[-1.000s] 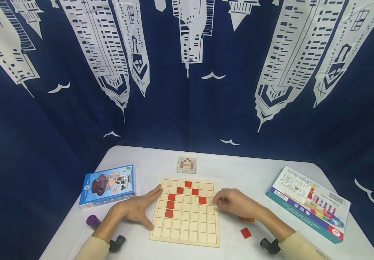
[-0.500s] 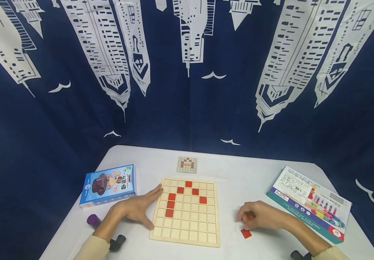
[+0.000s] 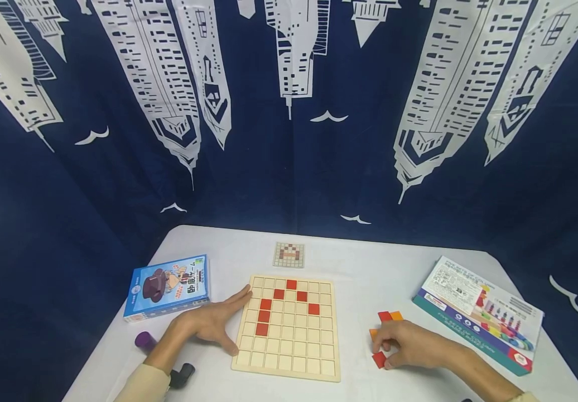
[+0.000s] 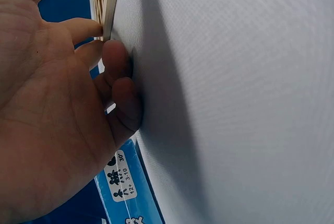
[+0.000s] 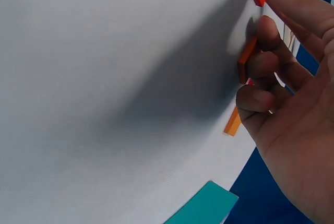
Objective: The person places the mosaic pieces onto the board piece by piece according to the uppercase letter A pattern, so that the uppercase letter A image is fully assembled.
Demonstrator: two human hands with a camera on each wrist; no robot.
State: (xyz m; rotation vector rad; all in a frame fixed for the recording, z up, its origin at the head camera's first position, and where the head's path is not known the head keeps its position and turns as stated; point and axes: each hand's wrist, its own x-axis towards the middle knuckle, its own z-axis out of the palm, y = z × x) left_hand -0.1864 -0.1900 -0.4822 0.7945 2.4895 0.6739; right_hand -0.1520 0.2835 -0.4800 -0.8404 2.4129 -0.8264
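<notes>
Your left hand [image 3: 216,322] is spread wide, thumb and fingertips at the left edge of the board [image 3: 286,347]. Your right hand [image 3: 414,343], fingers curled, pinches a red tile [image 3: 379,360] on the table [image 3: 369,273], right of the board.

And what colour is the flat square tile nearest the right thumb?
Red; the flat square tile shows best in the head view.

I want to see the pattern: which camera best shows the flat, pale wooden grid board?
The head view: it shows nearly the whole flat, pale wooden grid board, red square tiles included. The left wrist view catches a narrow strip; the right wrist view, slivers at top right.
</notes>
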